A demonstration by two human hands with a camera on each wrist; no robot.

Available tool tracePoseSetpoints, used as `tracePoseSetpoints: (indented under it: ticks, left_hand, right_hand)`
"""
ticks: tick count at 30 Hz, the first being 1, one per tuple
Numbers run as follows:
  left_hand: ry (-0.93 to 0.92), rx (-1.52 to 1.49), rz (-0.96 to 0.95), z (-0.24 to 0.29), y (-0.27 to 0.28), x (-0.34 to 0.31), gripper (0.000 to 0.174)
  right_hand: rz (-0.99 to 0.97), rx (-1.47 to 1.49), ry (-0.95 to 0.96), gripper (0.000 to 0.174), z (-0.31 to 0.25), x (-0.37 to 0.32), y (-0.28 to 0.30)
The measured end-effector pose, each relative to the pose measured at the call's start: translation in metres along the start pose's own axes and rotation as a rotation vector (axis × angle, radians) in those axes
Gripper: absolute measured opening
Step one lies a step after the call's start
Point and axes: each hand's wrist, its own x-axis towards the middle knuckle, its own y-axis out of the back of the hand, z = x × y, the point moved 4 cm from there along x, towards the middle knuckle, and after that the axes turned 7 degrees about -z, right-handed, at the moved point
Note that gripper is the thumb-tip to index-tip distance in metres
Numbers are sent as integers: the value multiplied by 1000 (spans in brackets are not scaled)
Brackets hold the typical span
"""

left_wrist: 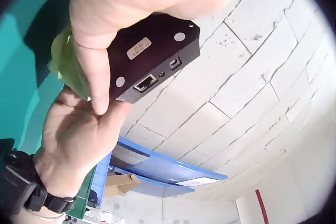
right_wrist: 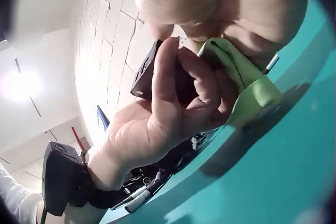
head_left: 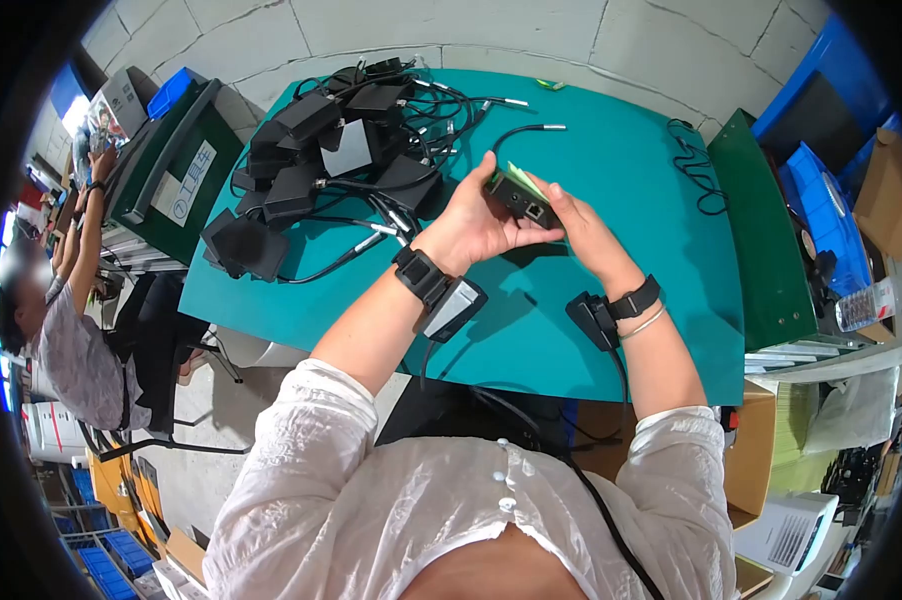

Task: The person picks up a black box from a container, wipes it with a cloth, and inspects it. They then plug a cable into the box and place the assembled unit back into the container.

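Observation:
My left hand (head_left: 466, 222) grips a flat black electronic box (head_left: 506, 192) above the table. A network port, a small round hole and a power socket line one edge of the box (left_wrist: 152, 58) in the left wrist view, with a small label and two pale round stickers on its face. From the other side, my right hand (head_left: 589, 238) holds a light green cloth (right_wrist: 249, 95) against the box. Its folds hang between the two hands in the right wrist view, where the left fingers (right_wrist: 168, 71) curl over the box.
A heap of black boxes (head_left: 296, 190) with cables and silver connectors covers the left of the green table (head_left: 631, 330). A thin black cable (head_left: 706, 170) lies at the right edge, beside a green cabinet (head_left: 751, 240). Another person (head_left: 81, 340) sits at the far left.

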Motion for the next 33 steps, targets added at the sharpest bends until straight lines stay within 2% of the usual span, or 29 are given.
tracePoseSetpoints:
  ticks: [2, 3, 6, 7, 8, 9, 10, 11, 13, 14, 16, 17, 19, 20, 22, 23, 25, 27, 29, 30, 33]
  left_hand:
    - [11, -25, -52, 2, 3, -1, 61]
    - [13, -44, -100, 4, 2, -2, 64]
    - [-25, -101, -100, 8, 9, -5, 65]
    - [-50, -138, -101, 8, 10, -6, 66]
    - [-126, -109, -114, 11, 9, -6, 68]
    - [-128, -127, -121, 15, 10, -6, 71]
    - [-131, -147, -137, 19, 10, -6, 72]
    - [-139, -169, -155, 21, 10, -7, 73]
    - [-158, -179, -138, 20, 11, -8, 74]
    - [-165, -175, -122, 20, 11, -7, 76]
    - [-143, -168, -122, 16, 9, -5, 79]
    - [-111, -162, -123, 11, 8, -6, 82]
    - [-99, -137, -146, 1, 7, -7, 85]
    - [-57, -129, -170, -5, 6, -9, 85]
    - [29, -128, -245, -18, -6, -11, 84]
    - [35, -131, -244, -22, -9, -13, 84]
    - [83, -106, -255, -28, -11, -17, 81]
    - [100, -142, -206, -28, -10, -18, 78]
    - [183, 47, -327, -25, -12, -18, 74]
    - [192, 0, -324, -23, -10, -17, 65]
    - [268, 84, -378, -19, -11, -16, 73]
  right_hand:
    - [92, 10, 59, 45, 7, 2, 8]
    - [91, 8, 59, 45, 13, 3, 11]
    - [216, -175, -73, 26, 27, 7, 22]
    - [206, -168, -82, 26, 28, 5, 25]
    - [220, -386, -106, 25, 26, 2, 32]
    - [232, -609, -128, 24, 20, -2, 36]
    - [282, -619, -233, 24, 12, -5, 42]
    - [272, -625, -238, 24, 17, -9, 51]
    - [431, -1201, 12, 30, 11, -17, 68]
    - [424, -1202, 19, 30, 12, -13, 71]
    - [583, -1242, 241, 30, -5, -18, 64]
    - [581, -1236, 227, 30, -7, -17, 58]
    - [380, -382, 45, 24, 2, -9, 47]
    - [389, -381, 31, 24, 1, -8, 39]
    - [145, 206, -181, 34, 11, -2, 20]
    - [150, 208, -184, 34, 9, -3, 18]
    - [158, 358, -437, 48, 17, -7, 12]
    - [163, 404, -410, 50, 19, -6, 13]
    - [150, 563, -305, 44, 19, -2, 15]
    - [57, 616, -265, 35, 1, -3, 11]
    - [158, 718, -172, 26, 6, -1, 14]
